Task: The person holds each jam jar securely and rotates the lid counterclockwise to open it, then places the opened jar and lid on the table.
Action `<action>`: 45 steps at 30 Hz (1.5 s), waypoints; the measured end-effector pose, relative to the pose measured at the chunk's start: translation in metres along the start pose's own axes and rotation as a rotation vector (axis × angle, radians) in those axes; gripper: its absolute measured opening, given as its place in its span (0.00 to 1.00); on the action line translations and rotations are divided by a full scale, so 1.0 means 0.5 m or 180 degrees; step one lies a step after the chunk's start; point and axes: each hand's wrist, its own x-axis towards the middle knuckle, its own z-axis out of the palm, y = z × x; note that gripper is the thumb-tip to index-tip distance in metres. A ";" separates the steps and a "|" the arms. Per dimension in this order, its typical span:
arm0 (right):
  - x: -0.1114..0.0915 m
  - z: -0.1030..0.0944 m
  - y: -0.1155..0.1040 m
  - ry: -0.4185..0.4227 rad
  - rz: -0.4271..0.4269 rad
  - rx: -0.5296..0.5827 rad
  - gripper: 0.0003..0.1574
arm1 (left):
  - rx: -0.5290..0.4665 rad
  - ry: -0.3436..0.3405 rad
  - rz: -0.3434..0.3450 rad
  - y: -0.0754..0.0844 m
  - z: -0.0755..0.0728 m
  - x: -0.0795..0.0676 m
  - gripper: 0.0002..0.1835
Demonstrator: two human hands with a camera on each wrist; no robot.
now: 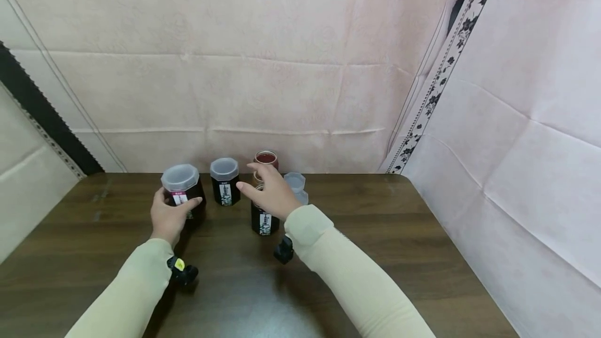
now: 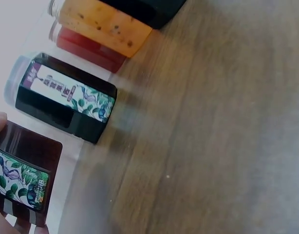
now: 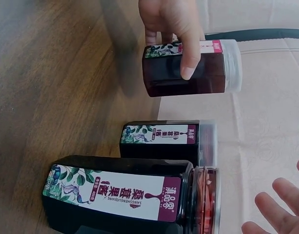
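My left hand (image 1: 169, 219) grips a dark jam jar (image 1: 193, 194) with a translucent lid, thumb across its front; the jar appears raised off the table. Beside it stands a second lidded dark jar (image 1: 226, 192), its label facing me. My right hand (image 1: 272, 192) is spread above the jars at centre, partly covering them, holding nothing. Under it is a dark jar (image 3: 115, 195) with no lid over its glass mouth. An orange jar (image 2: 105, 24) and a red jar (image 2: 86, 48) stand behind, mostly hidden by my right hand in the head view.
Translucent lids (image 1: 295, 181) lie at the right of the jars, beyond my right wrist. The brown wooden table (image 1: 375, 254) ends at a pale cloth backdrop (image 1: 281, 93) right behind the jars. Another cloth (image 1: 530, 119) hangs along the right side.
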 end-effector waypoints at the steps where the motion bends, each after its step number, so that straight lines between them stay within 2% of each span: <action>1: 0.000 -0.001 0.000 0.0006 -0.0004 0.0000 0.41 | 0.0017 -0.0025 0.0015 0.001 0.000 -0.003 0.52; 13: -0.004 -0.003 0.002 0.0000 -0.0026 -0.0050 0.41 | 0.0111 -0.0146 0.0159 0.007 0.002 -0.037 0.52; 19: -0.008 -0.005 0.008 -0.0036 -0.0018 -0.0051 0.41 | 0.0152 -0.0207 0.0314 0.011 0.003 -0.055 0.51; 30: -0.015 -0.013 0.016 -0.0044 -0.0064 -0.0068 0.41 | 0.0199 -0.0269 0.0381 0.021 0.018 -0.088 0.51; 38: -0.027 -0.014 0.019 -0.0076 -0.0086 -0.0025 0.42 | 0.0143 -0.0363 0.0526 0.018 0.027 -0.108 0.49; 45: -0.035 -0.015 0.022 -0.0060 -0.0159 -0.0056 0.42 | 0.0269 -0.0451 0.0567 0.019 0.037 -0.126 0.48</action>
